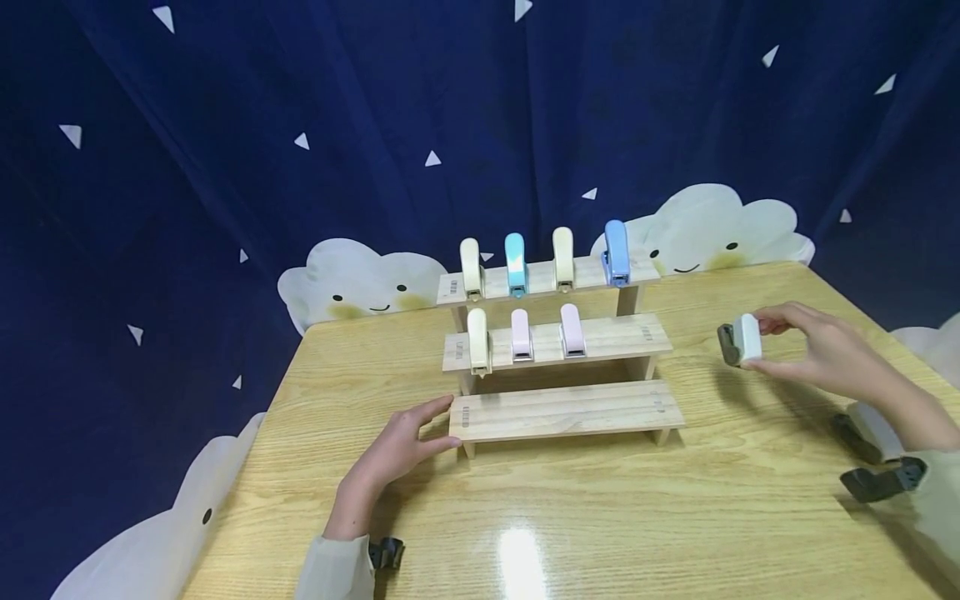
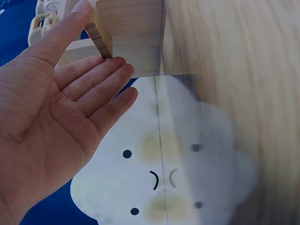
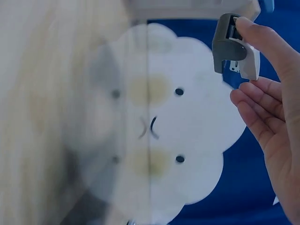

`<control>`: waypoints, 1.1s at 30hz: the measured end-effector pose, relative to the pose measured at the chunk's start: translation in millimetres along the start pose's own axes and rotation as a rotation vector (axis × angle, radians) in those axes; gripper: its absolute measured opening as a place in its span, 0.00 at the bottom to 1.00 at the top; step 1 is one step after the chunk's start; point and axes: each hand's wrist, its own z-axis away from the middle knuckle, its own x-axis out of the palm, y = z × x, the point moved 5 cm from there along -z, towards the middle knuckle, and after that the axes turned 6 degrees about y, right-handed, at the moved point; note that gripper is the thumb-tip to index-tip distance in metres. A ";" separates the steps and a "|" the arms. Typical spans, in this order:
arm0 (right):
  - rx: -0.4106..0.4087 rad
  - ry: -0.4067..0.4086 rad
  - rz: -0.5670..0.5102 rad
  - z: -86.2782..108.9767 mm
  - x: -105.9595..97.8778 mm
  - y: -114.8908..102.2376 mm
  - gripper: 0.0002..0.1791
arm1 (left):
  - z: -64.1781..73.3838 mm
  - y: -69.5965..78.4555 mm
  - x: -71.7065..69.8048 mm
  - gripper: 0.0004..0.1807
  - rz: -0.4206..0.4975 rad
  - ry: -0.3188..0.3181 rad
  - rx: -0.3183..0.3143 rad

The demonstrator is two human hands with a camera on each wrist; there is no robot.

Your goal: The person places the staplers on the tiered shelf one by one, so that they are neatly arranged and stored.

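Off the right side of a three-step wooden rack [image 1: 562, 412], my right hand [image 1: 832, 350] pinches a small white stapler with a dark grey base [image 1: 746, 340] between thumb and fingers, over the table. The right wrist view shows this stapler [image 3: 236, 47] tilted, its grey part facing the camera. My left hand [image 1: 397, 442] is at the left end of the lowest step, thumb by the front corner and fingers by the rear one. In the left wrist view those fingers [image 2: 110, 77] are nearly straight, beside the rack's end [image 2: 105, 35].
Cream, light blue and blue staplers [image 1: 617, 254] stand along the top step. The middle step bears a cream stapler [image 1: 478, 340] and two pale pink ones [image 1: 572, 331]. Another white-and-grey stapler [image 1: 873, 432] lies under my right wrist. A dark blue curtain [image 1: 480, 108] hangs behind the table.
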 end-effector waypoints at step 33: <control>-0.349 -0.081 -0.081 -73.0 45.9 -109.8 0.36 | 0.5 1.7 -1.9 0.41 -0.005 0.011 0.024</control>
